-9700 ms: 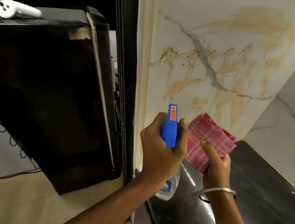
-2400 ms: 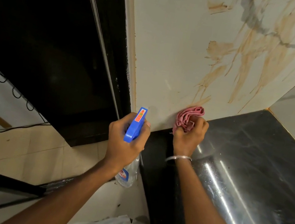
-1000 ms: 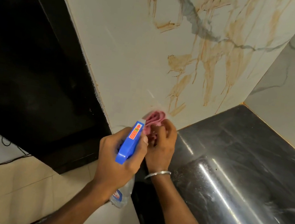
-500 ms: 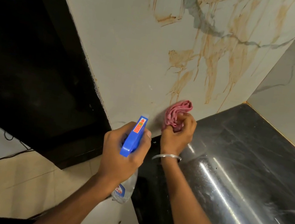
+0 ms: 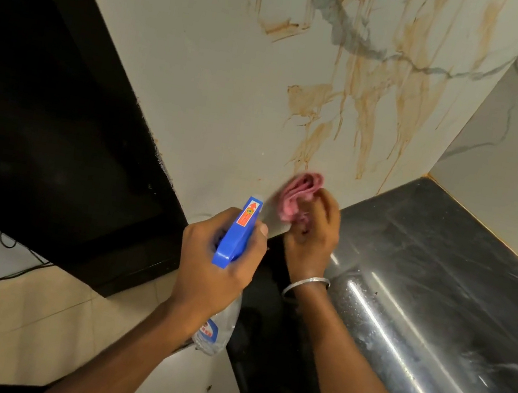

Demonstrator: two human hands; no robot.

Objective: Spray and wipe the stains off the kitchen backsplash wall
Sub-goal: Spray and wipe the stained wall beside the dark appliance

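The white marble backsplash wall (image 5: pixel 220 93) carries brown drip stains (image 5: pixel 361 110) across its upper and middle area. My right hand (image 5: pixel 312 236) grips a bunched pink cloth (image 5: pixel 299 192) and presses it against the wall's bottom edge, just above the counter. My left hand (image 5: pixel 216 258) holds a spray bottle (image 5: pixel 240 231) with a blue trigger head, its clear body hanging below my fist. The nozzle points up toward the wall, left of the cloth.
A glossy black counter (image 5: pixel 426 275) runs right from the wall and meets a second marble wall (image 5: pixel 517 136) at the corner. A tall black appliance (image 5: pixel 40 125) stands to the left. Beige floor tiles (image 5: pixel 6 325) and a cable lie below.
In the last second the cloth went from beside the bottle to the right and up, then back slightly left and down along the wall's base. The bottle hand has stayed in place.
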